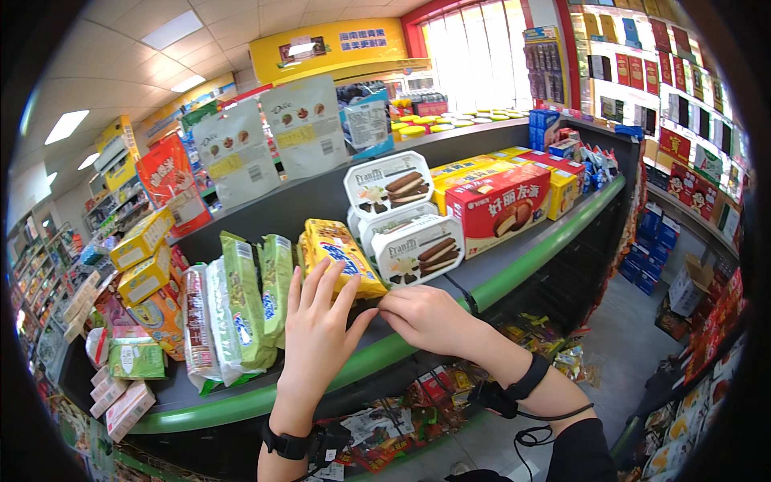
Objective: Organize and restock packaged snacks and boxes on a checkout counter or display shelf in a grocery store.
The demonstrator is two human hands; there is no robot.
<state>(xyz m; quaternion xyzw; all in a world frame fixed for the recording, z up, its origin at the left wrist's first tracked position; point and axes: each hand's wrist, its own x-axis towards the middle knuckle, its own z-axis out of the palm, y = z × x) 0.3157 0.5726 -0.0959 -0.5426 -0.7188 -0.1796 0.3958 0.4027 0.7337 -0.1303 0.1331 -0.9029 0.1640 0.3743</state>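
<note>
On a green-edged shop shelf, a yellow snack packet (340,253) leans back between green snack bags (247,307) and white Franzzi biscuit boxes (418,250). My left hand (319,313) rests with spread fingers at the packet's lower front, its fingertips over the yellow wrapper. My right hand (424,319) is bent at the packet's lower right corner, below the boxes; its thumb and fingertips are together near my left thumb. Whether they pinch the wrapper cannot be told. Both wrists wear black straps with small devices.
Red and yellow pie boxes (500,211) stand right of the Franzzi boxes. Yellow cartons (144,274) are stacked at left, above small pink-white boxes (129,410) at the shelf's end. The green shelf edge (518,271) runs across; more snacks lie on a lower rack (385,428). A cable hangs from my right wrist.
</note>
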